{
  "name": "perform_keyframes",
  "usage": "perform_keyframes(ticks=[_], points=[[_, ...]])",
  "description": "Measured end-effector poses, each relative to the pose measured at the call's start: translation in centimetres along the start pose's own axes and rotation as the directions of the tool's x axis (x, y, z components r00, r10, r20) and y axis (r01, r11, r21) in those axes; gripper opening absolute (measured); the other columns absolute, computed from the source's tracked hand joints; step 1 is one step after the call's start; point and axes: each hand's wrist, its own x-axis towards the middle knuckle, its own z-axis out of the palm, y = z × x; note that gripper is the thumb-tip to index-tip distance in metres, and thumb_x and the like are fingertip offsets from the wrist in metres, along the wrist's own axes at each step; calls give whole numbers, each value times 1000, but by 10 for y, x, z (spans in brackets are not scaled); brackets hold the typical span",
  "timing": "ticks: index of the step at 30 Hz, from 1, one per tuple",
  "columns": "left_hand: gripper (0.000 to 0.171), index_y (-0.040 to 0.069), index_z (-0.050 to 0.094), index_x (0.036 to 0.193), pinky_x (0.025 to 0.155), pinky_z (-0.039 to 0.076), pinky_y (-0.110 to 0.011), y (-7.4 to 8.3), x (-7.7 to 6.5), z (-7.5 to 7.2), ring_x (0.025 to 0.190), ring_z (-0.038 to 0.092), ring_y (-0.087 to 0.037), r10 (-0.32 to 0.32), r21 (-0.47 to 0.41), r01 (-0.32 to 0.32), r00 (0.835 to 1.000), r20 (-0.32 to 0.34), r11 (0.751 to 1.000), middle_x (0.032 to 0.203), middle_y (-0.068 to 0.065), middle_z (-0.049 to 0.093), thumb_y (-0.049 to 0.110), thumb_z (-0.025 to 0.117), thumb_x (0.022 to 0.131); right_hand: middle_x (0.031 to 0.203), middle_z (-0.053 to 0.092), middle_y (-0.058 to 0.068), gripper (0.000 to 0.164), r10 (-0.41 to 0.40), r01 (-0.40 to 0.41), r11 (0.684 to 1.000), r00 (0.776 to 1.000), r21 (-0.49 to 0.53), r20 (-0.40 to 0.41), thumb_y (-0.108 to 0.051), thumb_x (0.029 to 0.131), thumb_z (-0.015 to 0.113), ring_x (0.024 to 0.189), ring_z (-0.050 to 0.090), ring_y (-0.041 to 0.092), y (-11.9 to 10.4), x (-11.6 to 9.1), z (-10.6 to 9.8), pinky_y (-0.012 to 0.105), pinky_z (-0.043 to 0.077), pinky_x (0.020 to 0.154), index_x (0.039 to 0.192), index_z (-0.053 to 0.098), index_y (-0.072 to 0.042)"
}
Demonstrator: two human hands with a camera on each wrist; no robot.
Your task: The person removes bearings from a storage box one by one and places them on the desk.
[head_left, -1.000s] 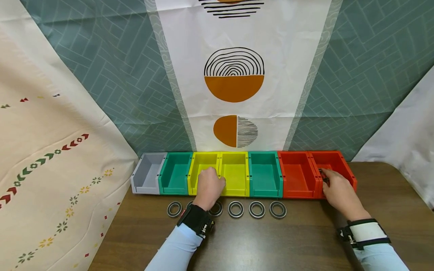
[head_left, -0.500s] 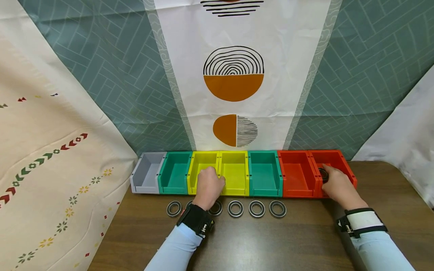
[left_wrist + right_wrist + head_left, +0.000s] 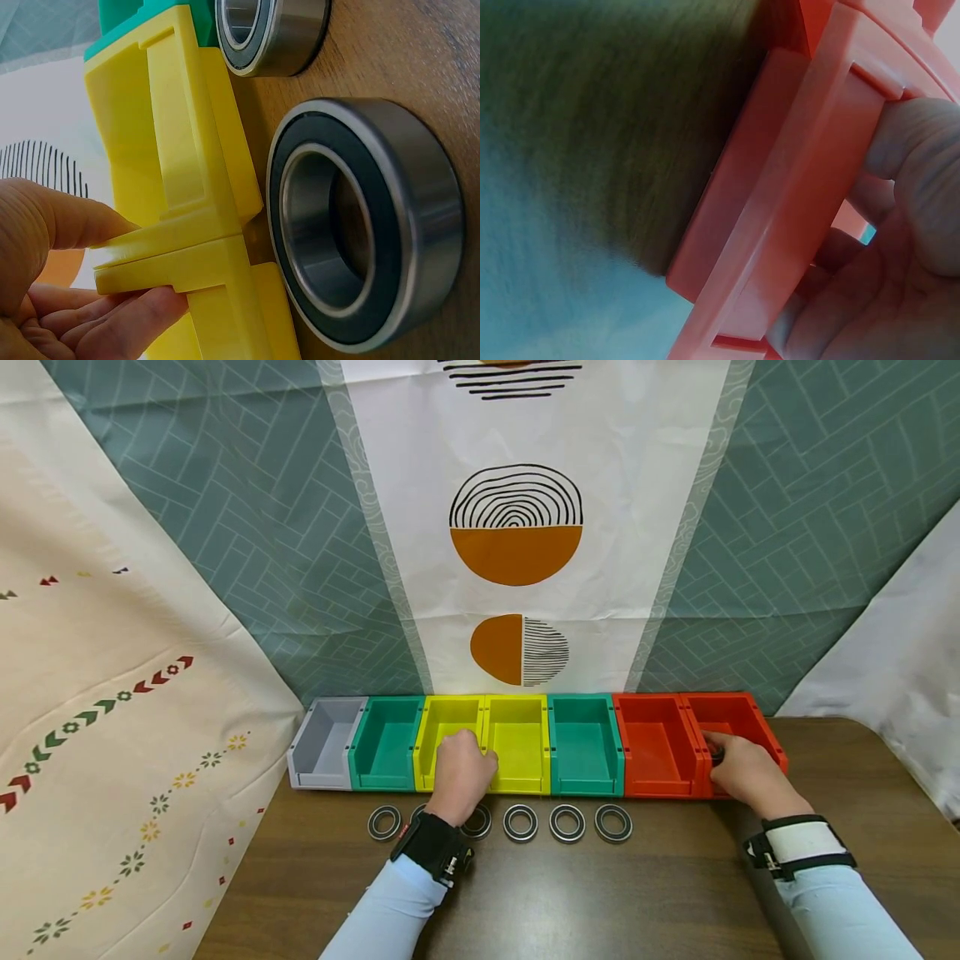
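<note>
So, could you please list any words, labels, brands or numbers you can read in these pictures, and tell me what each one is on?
None: no readable text shows in any view.
The bins are plain plastic with no labels.
The bearings show bare metal and dark seals, with no marking legible.
The wall hangings carry only patterns: half circles, lines, arrows and flowers.
The wrist straps show no legible print.

No text, label, brand, number or sign can be read in any of the views, neither on the row of coloured plastic bins (image 3: 525, 743), nor on the steel ring bearings (image 3: 567, 823), nor on the patterned cloth hangings (image 3: 517, 527) behind the brown wooden table (image 3: 600, 902).
</note>
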Motion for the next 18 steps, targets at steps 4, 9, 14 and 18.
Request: perform_keyframes(ticks=[4, 9, 14, 18], points=[[24, 9, 53, 62, 38, 37, -26, 0, 0, 0, 40, 45, -15, -15, -6, 15, 1000, 14, 1000, 49, 2, 36, 19, 61, 83, 111, 52, 28, 70, -25, 24, 1000, 1000, -16, -15, -9, 74, 62, 85, 47, 35, 0, 1, 0, 55, 44, 78, 136, 35, 6], [24, 9, 53, 62, 38, 37, -26, -1, 0, 1, 40, 45, -14, -17, -4, 17, 1000, 14, 1000, 50, 2, 37, 19, 61, 83, 112, 53, 27, 64, -93, 91, 995, 994, -44, -61, -8, 73, 64, 90, 49, 36, 1, 3, 2, 58, 41, 82, 131, 42, 7], [25, 10, 52, 60, 37, 37, -26, -1, 0, 1, 39, 45, -14, -13, -2, 13, 1000, 13, 1000, 49, 3, 36, 19, 60, 83, 109, 53, 24, 60, -149, 144, 987, 986, -72, -80, -6, 72, 65, 88, 49, 34, 1, 5, 3, 56, 42, 82, 127, 46, 5], [24, 10, 53, 62, 38, 37, -26, -1, 0, 2, 40, 45, -13, -13, 3, 13, 1000, 14, 1000, 50, 2, 38, 19, 61, 83, 112, 52, 25, 59, -167, 161, 984, 983, -76, -81, -3, 71, 66, 92, 49, 35, 1, 6, 2, 56, 41, 84, 126, 47, 6]])
